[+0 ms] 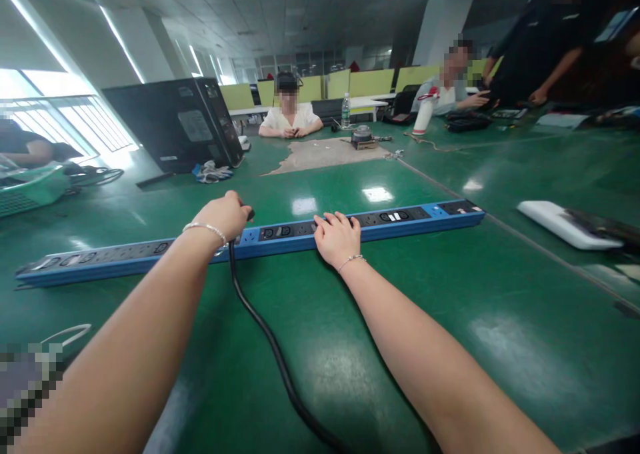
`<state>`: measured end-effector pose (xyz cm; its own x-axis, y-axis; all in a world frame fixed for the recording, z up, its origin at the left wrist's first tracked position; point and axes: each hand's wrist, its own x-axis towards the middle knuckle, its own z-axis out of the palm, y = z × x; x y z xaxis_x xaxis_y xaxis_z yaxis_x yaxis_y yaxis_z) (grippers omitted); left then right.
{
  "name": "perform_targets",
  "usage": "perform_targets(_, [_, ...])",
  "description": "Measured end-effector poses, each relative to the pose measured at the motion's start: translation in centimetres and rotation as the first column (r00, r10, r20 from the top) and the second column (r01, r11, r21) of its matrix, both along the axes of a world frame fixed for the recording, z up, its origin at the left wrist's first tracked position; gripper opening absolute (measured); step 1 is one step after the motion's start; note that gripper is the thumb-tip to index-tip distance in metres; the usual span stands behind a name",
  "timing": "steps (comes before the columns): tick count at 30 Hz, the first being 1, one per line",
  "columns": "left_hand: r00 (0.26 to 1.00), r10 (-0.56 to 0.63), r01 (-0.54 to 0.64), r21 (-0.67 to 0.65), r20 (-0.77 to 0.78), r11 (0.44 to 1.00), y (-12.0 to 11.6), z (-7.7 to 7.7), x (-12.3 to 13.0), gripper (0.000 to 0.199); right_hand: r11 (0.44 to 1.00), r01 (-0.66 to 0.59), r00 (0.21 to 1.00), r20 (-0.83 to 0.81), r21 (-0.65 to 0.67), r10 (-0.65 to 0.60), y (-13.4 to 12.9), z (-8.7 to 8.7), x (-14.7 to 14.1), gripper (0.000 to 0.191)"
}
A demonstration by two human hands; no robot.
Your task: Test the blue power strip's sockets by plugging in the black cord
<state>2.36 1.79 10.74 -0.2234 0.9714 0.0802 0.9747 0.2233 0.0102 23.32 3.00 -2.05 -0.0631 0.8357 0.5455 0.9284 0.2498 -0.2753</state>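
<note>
A long blue power strip (280, 246) with black sockets lies across the green table. My left hand (227, 217) is closed over its middle-left part, on the black plug end of a cable; a dark tip of the plug shows beside the fingers. The black cable (270, 337) hangs from below that hand and runs toward the bottom edge. My right hand (339, 239) rests on the strip just right of its middle, fingers spread over the top and front side, covering some sockets.
A black computer case (175, 124) and gloves (213, 172) lie back left, a green basket (33, 189) far left. A white device (565, 224) lies right. Several people are around the table, with a bottle (345, 111) and a white cylinder (424, 115) at the back.
</note>
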Motion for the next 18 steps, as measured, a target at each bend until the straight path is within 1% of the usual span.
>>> perform_targets(3, [1.000, -0.001, 0.001, -0.018, 0.018, 1.000, -0.3, -2.2, -2.1, 0.038, 1.000, 0.000, 1.000, -0.009, 0.011, 0.000, 0.0, 0.0, 0.0, 0.038])
perform_targets(6, [1.000, -0.022, 0.023, -0.056, 0.013, 0.998, -0.3, -3.3, -2.4, 0.037, 1.000, -0.004, 1.000, -0.011, 0.019, 0.004, 0.0, 0.0, 0.1, 0.038])
perform_targets(9, [0.999, -0.045, 0.045, -0.094, -0.004, 0.995, -0.1, -3.7, -2.2, 0.035, 1.000, -0.005, 1.000, -0.009, 0.029, 0.005, 0.0, 0.0, 0.1, 0.037])
perform_targets(14, [0.998, -0.048, 0.044, -0.118, -0.035, 0.992, 0.3, -3.7, -2.0, 0.035, 0.999, -0.001, 1.000, -0.012, 0.034, 0.002, 0.1, -0.1, 0.0, 0.037])
perform_targets(18, [0.993, -0.078, 0.063, -0.153, -0.094, 0.986, 0.8, -4.2, -1.8, 0.037, 0.999, 0.000, 1.000, -0.014, 0.035, 0.000, 0.1, -0.1, 0.0, 0.037])
